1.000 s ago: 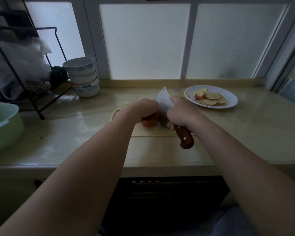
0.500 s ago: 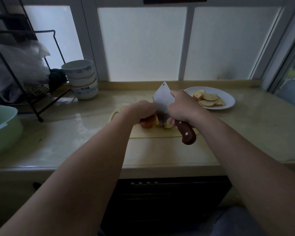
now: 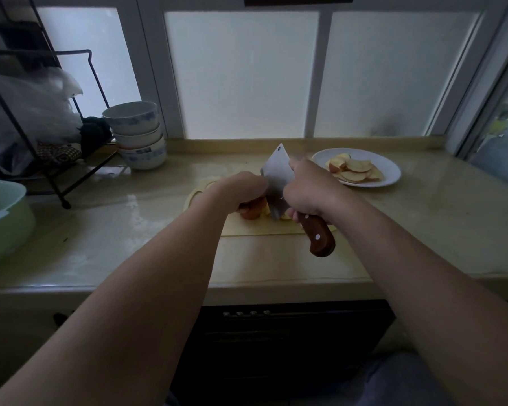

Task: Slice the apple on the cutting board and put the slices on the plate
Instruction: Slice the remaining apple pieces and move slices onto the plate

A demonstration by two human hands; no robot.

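The left arm (image 3: 135,288) and the right arm (image 3: 423,288) are bare along all their visible length, from the lower corners of the view up to the left grip (image 3: 241,190) and the right grip (image 3: 313,191), with bare wrists. Under the right arm, at the bottom edge, lies a fold of blue-grey cloth (image 3: 393,379), dim and blurred; which garment it is cannot be told.

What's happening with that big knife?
A person is slicing an apple on a board. The left hand holds the apple down, while the right hand grips the knife, its blade down right beside the apple. A cut piece lies by the blade. Other slices are already on the plate to the right.
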